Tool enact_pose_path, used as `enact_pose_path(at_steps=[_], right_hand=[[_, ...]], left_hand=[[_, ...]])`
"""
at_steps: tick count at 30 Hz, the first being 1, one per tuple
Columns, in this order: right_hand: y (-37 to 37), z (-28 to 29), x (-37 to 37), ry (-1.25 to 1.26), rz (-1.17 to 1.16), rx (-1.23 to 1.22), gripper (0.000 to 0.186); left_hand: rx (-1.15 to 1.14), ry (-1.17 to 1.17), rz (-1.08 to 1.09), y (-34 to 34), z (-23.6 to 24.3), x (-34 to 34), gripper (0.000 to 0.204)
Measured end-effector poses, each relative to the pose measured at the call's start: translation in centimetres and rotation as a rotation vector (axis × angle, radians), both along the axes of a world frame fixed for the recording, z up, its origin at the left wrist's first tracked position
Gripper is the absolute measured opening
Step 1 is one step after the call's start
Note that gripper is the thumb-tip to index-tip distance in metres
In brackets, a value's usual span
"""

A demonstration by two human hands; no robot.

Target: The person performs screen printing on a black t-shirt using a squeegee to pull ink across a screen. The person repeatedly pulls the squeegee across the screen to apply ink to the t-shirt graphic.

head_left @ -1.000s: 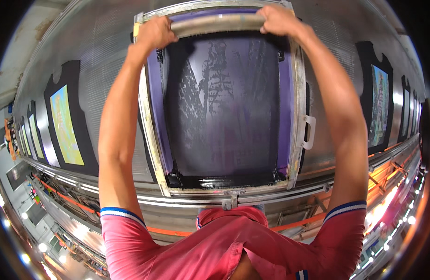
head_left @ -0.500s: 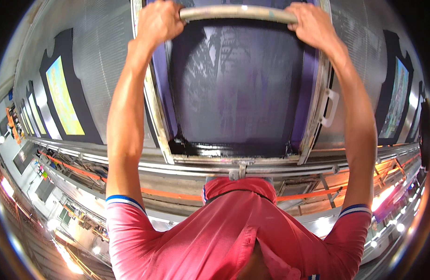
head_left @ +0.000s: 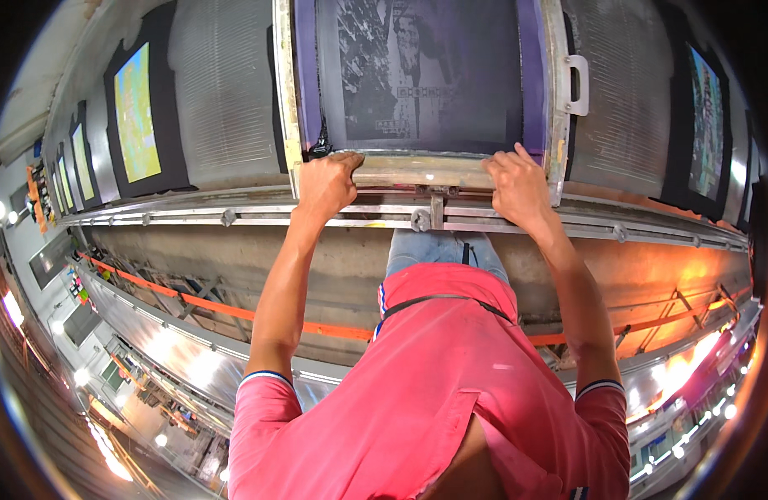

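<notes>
A long squeegee with a pale, worn handle (head_left: 421, 171) lies across the near end of a screen printing frame (head_left: 287, 83). My left hand (head_left: 327, 185) is closed around its left end, and my right hand (head_left: 521, 187) grips the right end. Beyond the squeegee stretches the dark mesh (head_left: 475, 83), where a picture pattern shows, with purple margins along both sides. Black ink (head_left: 321, 143) is gathered in the near left corner beside my left hand. The squeegee's blade is hidden from me.
Black shirts with bright prints lie on the grey surface at left (head_left: 136, 117) and right (head_left: 705, 125). A white handle (head_left: 578, 85) juts from the frame's right side. Close to my waist runs a metal rail (head_left: 375, 218), with an orange bar (head_left: 338, 332) below.
Both hands have drawn the squeegee from the far part of the screen to its near end, toward my body. The pattern in the mesh shows more sharply.
</notes>
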State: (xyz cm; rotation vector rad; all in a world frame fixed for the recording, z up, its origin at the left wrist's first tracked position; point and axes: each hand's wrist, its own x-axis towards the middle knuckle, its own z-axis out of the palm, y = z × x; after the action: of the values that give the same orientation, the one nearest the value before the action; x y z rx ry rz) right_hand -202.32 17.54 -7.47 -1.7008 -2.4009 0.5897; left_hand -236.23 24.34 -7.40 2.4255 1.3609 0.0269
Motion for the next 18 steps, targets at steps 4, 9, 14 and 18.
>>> enact_pose_path(at_steps=[4, 9, 14, 18], right_hand=[[0.1, 1.4, 0.5, 0.112, -0.019, -0.151, 0.046], [5.4, 3.3, 5.0, 0.629, -0.294, -0.097, 0.067], [10.3, -0.6, 12.0, 0.345, -0.811, 0.180, 0.061], [13.2, -5.1, 14.5, 0.199, -0.893, 0.142, 0.063]], left_hand=[[-0.063, 0.203, -0.026, 1.0, 1.0, 1.0, 0.020], [-0.166, -0.110, -0.073, 1.8, 1.4, 7.9, 0.021], [-0.291, 0.165, -0.111, 4.6, -1.3, 11.7, 0.018], [-0.823, 0.324, -0.111, 10.1, -3.8, 13.0, 0.023]])
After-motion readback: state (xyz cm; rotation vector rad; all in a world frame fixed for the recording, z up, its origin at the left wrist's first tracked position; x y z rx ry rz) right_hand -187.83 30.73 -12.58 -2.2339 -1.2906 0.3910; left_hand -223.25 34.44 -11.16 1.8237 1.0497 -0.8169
